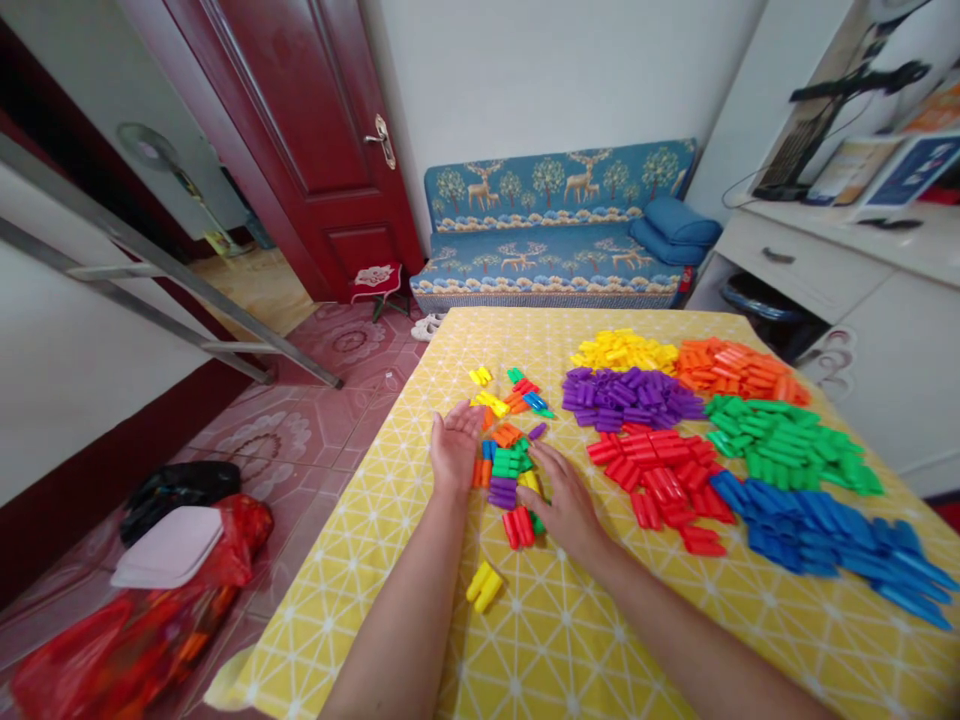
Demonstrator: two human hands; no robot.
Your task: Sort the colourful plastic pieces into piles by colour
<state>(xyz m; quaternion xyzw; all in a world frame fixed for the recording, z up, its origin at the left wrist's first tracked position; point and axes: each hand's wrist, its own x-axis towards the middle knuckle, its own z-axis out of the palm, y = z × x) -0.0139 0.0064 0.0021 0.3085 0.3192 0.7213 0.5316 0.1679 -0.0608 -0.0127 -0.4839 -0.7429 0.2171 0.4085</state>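
Observation:
A mixed cluster of small coloured plastic tubes lies on the table between my two hands. My left hand point(455, 450) is palm up with its fingers stretched out, at the left side of the cluster. My right hand point(561, 495) reaches over the cluster's right side, fingers apart, close to the green tubes point(511, 460) and purple tubes point(502, 491). Just below sit red tubes point(518, 527). Nearer to me lie yellow tubes point(485, 586), apart from the others. Orange tubes point(508, 434) and a blue tube point(535, 400) show farther back. Neither hand visibly holds anything.
On the table's right half are sorted heaps: yellow point(622, 350), purple point(630, 397), orange point(739, 370), red point(660, 470), green point(795, 440) and blue point(825, 530). A yellow patterned cloth point(360, 600) covers the table. A blue sofa point(555, 240) stands behind it.

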